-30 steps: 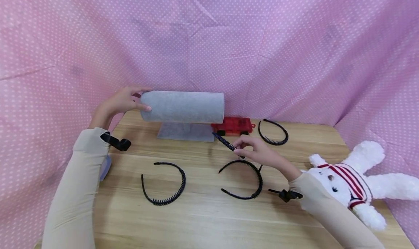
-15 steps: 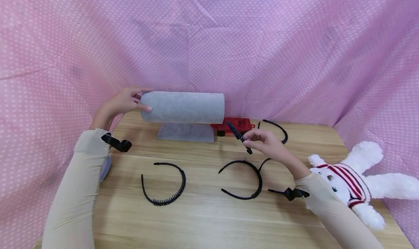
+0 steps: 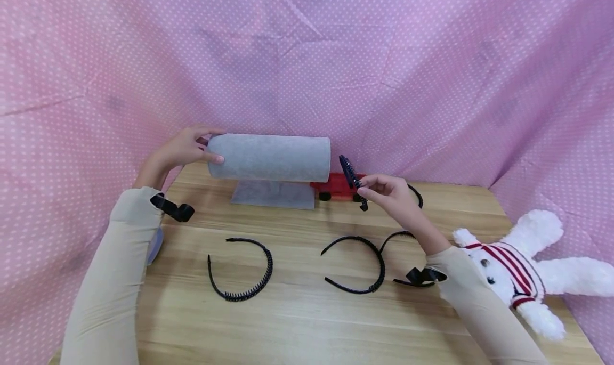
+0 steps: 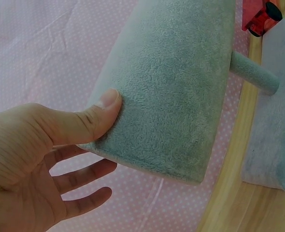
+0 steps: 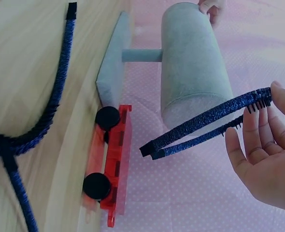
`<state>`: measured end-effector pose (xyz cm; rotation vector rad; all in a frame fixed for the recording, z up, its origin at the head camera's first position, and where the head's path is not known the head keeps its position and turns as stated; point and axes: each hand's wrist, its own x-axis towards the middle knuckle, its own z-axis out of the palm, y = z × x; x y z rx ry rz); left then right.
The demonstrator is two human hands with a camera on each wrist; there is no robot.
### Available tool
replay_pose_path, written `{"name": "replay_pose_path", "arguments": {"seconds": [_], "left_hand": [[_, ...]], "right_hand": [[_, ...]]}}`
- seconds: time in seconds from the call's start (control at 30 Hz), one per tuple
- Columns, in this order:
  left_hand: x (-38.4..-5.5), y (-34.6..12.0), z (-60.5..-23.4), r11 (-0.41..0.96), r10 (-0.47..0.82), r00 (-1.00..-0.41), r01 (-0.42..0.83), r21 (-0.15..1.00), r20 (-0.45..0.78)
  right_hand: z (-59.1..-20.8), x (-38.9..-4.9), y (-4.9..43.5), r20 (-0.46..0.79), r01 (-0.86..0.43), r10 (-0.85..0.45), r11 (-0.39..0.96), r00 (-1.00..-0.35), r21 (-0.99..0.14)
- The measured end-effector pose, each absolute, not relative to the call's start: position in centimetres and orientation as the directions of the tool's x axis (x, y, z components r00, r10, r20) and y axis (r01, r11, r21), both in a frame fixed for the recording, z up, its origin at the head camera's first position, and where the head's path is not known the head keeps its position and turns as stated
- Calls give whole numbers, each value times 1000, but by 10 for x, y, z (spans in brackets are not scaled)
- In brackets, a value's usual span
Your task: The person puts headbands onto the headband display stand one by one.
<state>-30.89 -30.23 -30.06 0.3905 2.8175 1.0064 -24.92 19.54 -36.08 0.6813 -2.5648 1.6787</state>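
My left hand (image 3: 184,147) grips the left end of a grey plush headband stand (image 3: 271,157), a padded cylinder lying level on a post above a flat base (image 3: 273,195). In the left wrist view the thumb (image 4: 104,108) presses the fabric near the rim, while the other fingers reach past the end. My right hand (image 3: 390,194) pinches a dark toothed headband (image 3: 349,170) by thumb and fingers, holding it in the air just right of the cylinder. In the right wrist view the headband's (image 5: 200,119) two tips point toward the cylinder's near end side.
Behind the held headband stands a red toy car (image 3: 336,188). Dark headbands lie at the left (image 3: 269,272), in the middle (image 3: 382,269) and at the back right, partly hidden. Another lies under my right forearm. A white plush rabbit (image 3: 520,269) lies right; pink dotted cloth (image 3: 307,61) hangs behind.
My right hand has moved right and up, carrying the headband away from the stand's base and turning it more upright. The left hand stays on the cylinder's end.
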Motion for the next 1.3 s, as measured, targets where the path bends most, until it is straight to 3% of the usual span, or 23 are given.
{"name": "replay_pose_path", "arguments": {"seconds": [0.67,1.3], "left_hand": [[-305,-302,-296,735,283,-959,197,649,-28],[-305,-300,-298,745,278,-960,205,635,-15]], "right_hand": [[-346,-275,161,333,-387,-251,206,-909,-899],[-343,-298,123,348,-374,-199,117,-916,-920]]}}
